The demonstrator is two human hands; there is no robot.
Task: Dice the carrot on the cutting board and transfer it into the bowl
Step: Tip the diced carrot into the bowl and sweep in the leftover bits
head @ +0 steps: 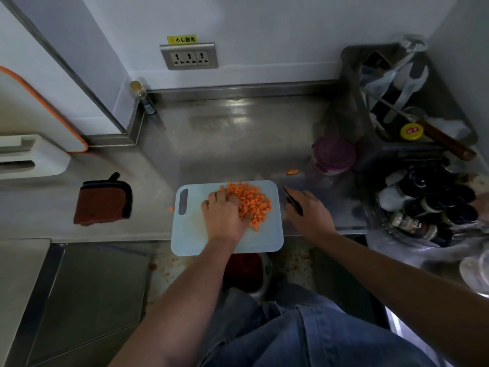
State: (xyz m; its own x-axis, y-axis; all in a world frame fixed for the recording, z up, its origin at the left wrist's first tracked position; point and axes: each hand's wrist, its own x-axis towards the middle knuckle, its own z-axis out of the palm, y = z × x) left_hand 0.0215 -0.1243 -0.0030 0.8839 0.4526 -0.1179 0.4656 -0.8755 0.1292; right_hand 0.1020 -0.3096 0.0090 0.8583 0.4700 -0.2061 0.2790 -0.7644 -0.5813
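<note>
A pale blue cutting board (195, 234) lies at the counter's front edge and overhangs it. A pile of diced carrot (251, 198) covers its far right part. My left hand (225, 210) rests on the board with curled fingers against the left side of the pile. My right hand (308, 209) lies on the counter just right of the board and holds a dark knife (292, 201), blade pointing away. Below the board's front edge, a bowl (260, 276) with reddish-orange contents stands low down, mostly hidden by my left forearm.
A red cloth (103, 201) lies left of the board. A purple-lidded container (334, 154) stands back right, with a carrot scrap (292, 172) near it. Spice jars (428, 205) and a cluttered rack (397, 102) fill the right. A small bottle (144, 98) stands in the back corner.
</note>
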